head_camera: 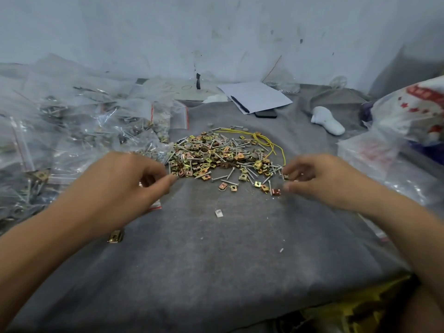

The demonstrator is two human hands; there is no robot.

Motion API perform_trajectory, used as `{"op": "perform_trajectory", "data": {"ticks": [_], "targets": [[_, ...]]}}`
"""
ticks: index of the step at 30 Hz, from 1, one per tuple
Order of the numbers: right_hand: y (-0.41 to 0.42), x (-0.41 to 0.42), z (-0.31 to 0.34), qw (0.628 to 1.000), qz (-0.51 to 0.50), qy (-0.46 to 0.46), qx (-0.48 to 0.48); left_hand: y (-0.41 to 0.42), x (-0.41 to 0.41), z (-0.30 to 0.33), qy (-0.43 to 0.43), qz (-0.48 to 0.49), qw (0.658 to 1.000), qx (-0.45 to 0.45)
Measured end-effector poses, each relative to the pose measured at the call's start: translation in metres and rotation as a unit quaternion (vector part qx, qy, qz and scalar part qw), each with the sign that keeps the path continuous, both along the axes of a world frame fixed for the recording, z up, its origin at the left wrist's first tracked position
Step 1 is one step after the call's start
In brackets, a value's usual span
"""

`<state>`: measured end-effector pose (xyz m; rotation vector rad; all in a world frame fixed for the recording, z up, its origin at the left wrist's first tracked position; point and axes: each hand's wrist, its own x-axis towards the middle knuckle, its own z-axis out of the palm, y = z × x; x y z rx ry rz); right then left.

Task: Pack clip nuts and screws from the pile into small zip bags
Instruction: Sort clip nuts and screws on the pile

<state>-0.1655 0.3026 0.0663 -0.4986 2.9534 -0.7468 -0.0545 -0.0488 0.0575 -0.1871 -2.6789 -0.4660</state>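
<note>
Clip nuts and screws lie in a pile on a grey cloth, near the middle of the view and ahead of both hands. The pile mixes gold and copper-coloured clip nuts with silver screws; a few loose pieces lie just in front of it, toward the person. A yellow wire loops across the far right part of the pile.

The left hand sits at the left edge of the pile, fingers curled, thumb and forefinger brought together at the tip. A small zip bag with a red strip shows under this hand; whether the fingers hold it cannot be told. The right hand is at the right edge of the pile, fingers curled, pinching a clip nut between the fingertips. Another copper-coloured clip nut lies on the cloth just below that hand's fingertips.

A single clip nut rests on the cloth beneath the left forearm. To the left, a heap of filled zip bags is stacked, touching the pile's left side. Further back lie a white sheet of paper with a pen across it, and a dark phone partly under the sheet. A white lump lies to the right, and plastic bags with red print fill the right edge.
</note>
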Motion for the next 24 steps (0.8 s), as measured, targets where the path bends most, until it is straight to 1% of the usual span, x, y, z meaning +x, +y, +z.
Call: {"op": "perform_trajectory", "data": {"ticks": [1,2,3,4,6,7,8,9,12,16,19,21,23,24], "targets": [[0.013,-0.005,0.009,0.999,-0.025,0.023,-0.002,-0.002,-0.001,0.0,0.011,-0.004,1.0,-0.001],[0.028,-0.01,0.019,0.997,-0.057,0.051,0.018,-0.004,-0.002,-0.001,0.021,-0.007,1.0,-0.004],[0.047,-0.015,0.028,0.991,-0.089,0.068,0.067,-0.006,-0.002,-0.001,0.027,-0.011,1.0,-0.006],[0.064,-0.018,0.034,0.982,-0.118,0.061,0.133,-0.009,-0.003,-0.002,0.03,-0.013,0.999,-0.008],[0.092,-0.02,0.034,0.953,-0.166,-0.017,0.254,-0.016,-0.005,-0.005,0.031,-0.011,0.999,-0.009],[0.1,-0.02,0.031,0.94,-0.184,-0.058,0.282,-0.021,-0.007,-0.007,0.031,-0.008,0.999,-0.008],[0.105,-0.02,0.027,0.935,-0.196,-0.085,0.284,-0.026,-0.01,-0.011,0.029,-0.005,1.0,-0.006],[0.107,-0.022,0.025,0.937,-0.203,-0.097,0.267,-0.031,-0.012,-0.014,0.024,-0.002,1.0,0.001],[0.103,-0.025,0.028,0.945,-0.223,-0.11,0.213,-0.04,-0.018,-0.024,-0.001,-0.003,0.999,0.033],[0.1,-0.028,0.028,0.949,-0.217,-0.117,0.195,-0.052,-0.021,-0.032,-0.039,-0.027,0.997,0.059],[0.103,-0.025,0.023,0.967,-0.167,-0.123,0.148,-0.057,-0.023,-0.035,-0.05,-0.024,0.996,0.068],[0.101,-0.023,0.02,0.97,-0.126,-0.128,0.164,-0.055,-0.023,-0.034,-0.038,-0.009,0.998,0.055],[0.098,-0.026,0.019,0.969,-0.117,-0.119,0.184,-0.055,-0.023,-0.036,-0.026,-0.002,0.998,0.055],[0.098,-0.029,0.018,0.97,-0.122,-0.114,0.176,-0.054,-0.023,-0.038,-0.025,0.0,0.999,0.049]]}}
